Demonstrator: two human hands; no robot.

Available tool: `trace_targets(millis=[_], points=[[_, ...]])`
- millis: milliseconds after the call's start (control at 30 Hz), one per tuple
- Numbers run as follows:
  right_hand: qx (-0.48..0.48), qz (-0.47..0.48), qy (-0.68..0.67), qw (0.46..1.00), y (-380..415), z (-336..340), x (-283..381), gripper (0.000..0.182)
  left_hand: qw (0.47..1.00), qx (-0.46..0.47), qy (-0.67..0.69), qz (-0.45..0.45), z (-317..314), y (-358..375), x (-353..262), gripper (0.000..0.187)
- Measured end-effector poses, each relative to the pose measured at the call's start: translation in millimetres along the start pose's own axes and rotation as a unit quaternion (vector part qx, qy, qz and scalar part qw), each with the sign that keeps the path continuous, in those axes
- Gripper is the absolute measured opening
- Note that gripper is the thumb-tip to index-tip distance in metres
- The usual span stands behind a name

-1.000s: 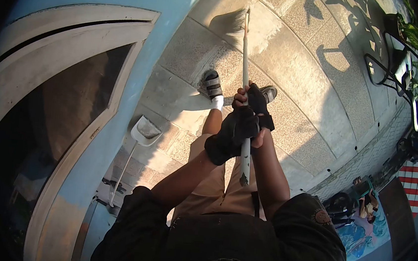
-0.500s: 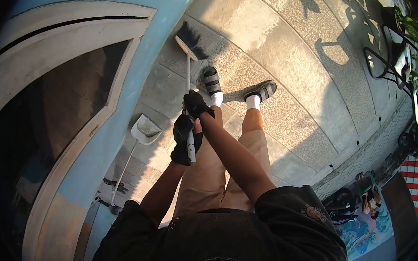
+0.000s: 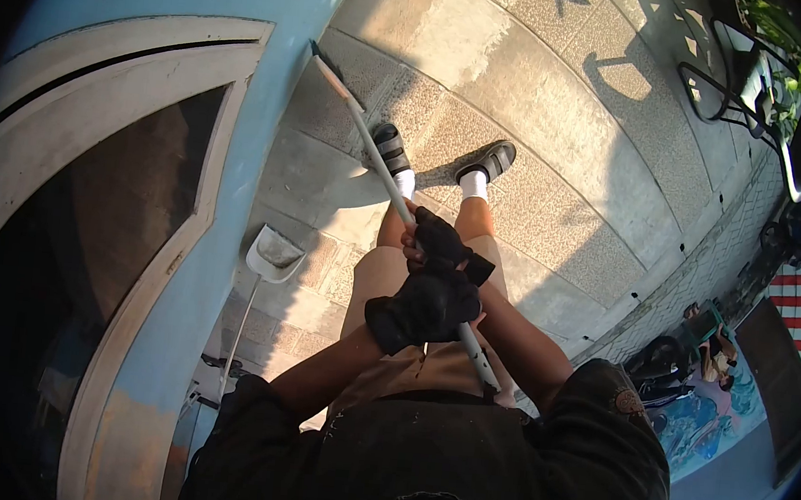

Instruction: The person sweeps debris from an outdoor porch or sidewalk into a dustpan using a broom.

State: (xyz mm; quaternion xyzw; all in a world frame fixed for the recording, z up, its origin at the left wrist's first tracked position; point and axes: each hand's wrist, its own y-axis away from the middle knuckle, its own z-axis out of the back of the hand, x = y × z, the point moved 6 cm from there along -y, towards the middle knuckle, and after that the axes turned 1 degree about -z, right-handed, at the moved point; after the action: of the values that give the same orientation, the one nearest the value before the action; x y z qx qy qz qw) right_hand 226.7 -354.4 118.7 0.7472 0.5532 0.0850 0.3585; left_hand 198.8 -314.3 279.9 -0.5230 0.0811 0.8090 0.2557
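A broom (image 3: 382, 160) slants across my front in the head view. Its narrow head lies at the foot of the blue wall, turned edge-on so that little of the bristles shows. My right hand (image 3: 441, 241), in a black fingerless glove, is wrapped round the pale handle higher up the picture. Just below it my left hand (image 3: 426, 302), gloved the same way, also grips the handle, close to my waist. The handle's spotted end sticks out past the left hand. A long-handled dustpan (image 3: 276, 252) stands by the wall to the left, apart from both hands.
A blue wall (image 3: 284, 116) with a framed window (image 3: 132, 160) runs along the left. My sandalled feet (image 3: 487, 160) stand on the tiled pavement (image 3: 557, 197). A metal-framed chair (image 3: 710, 91) and plants (image 3: 786, 89) are at upper right, a motorcycle (image 3: 662, 368) at lower right.
Both hands have moved right and closer to my body with the handle, which now slants more. The broom head has swung left to the wall and turned edge-on.
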Motion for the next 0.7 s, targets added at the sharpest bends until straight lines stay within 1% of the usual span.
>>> trace_targets(millis=[33,67,100,133,167,200,233,267,300,367,400,433,500,533,567,633,667,700], points=[[-0.1,0.002,0.041,0.994,28.3,-21.1,19.1,0.049,0.999,0.002,0.027,-0.04,-9.0,-10.7,-8.5,0.022],[-0.111,0.056,-0.018,0.992,45.4,-20.4,28.9,0.049,0.994,-0.036,0.069,-0.072,-16.2,-21.5,-15.5,0.021],[-0.122,0.109,-0.077,0.983,62.7,-16.3,34.8,0.048,0.995,0.0,0.04,-0.091,-25.4,-31.3,-24.6,0.02],[-0.066,0.16,-0.176,0.969,76.9,-15.0,40.7,0.047,0.993,-0.027,0.072,-0.085,-32.6,-34.2,-27.6,0.02],[-0.015,0.205,-0.216,0.954,88.8,-7.3,47.8,0.034,0.99,-0.041,0.105,-0.087,-39.8,-34.3,-29.3,0.019],[0.018,0.185,-0.198,0.962,98.5,6.6,49.6,0.027,0.985,-0.055,0.138,-0.09,-47.0,-34.3,-31.0,0.02],[0.051,0.166,-0.179,0.968,107.1,16.5,52.1,0.025,0.984,-0.049,0.141,-0.092,-54.2,-35.9,-30.4,0.02],[-0.051,0.201,-0.15,0.967,116.5,22.2,63.4,0.023,0.981,-0.053,0.159,-0.097,-59.6,-37.4,-28.6,0.019],[-0.156,0.231,-0.121,0.953,126.1,28.4,76.9,0.023,0.979,-0.042,0.172,-0.104,-66.7,-37.2,-24.7,0.02],[-0.269,0.269,-0.201,0.903,131.3,70.8,102.5,0.017,0.973,0.006,0.205,-0.106,-88.9,-37.7,-7.8,0.02],[-0.313,0.303,-0.191,0.88,133.2,104.9,114.4,0.017,0.969,0.021,0.227,-0.098,-99.0,-38.8,1.0,0.02],[-0.352,0.337,-0.179,0.855,131.2,142.3,126.7,0.017,0.974,0.001,0.21,-0.083,-94.1,-48.4,8.0,0.019],[-0.275,0.349,-0.199,0.873,115.5,182.9,143.1,0.015,0.952,-0.113,0.284,0.011,-84.1,-58.3,37.1,0.016],[-0.188,0.41,-0.338,0.826,99.6,207.6,152.3,0.015,0.952,-0.082,0.294,0.025,-83.5,-59.0,45.0,0.015],[-0.083,0.458,-0.402,0.788,88.8,220.7,162.8,0.015,0.927,-0.112,0.353,0.052,-89.3,-57.1,54.0,0.011],[-0.005,0.468,-0.43,0.772,63.3,237.6,169.6,0.017,0.926,-0.12,0.353,0.065,-90.6,-52.6,65.9,0.008],[-0.029,0.455,-0.423,0.783,49.4,230.8,167.4,0.015,0.94,-0.185,0.278,0.075,-81.5,-49.2,66.8,0.008],[-0.053,0.442,-0.414,0.794,31.7,222.4,164.7,0.013,0.942,-0.187,0.249,0.126,-77.2,-41.0,72.1,0.007]])
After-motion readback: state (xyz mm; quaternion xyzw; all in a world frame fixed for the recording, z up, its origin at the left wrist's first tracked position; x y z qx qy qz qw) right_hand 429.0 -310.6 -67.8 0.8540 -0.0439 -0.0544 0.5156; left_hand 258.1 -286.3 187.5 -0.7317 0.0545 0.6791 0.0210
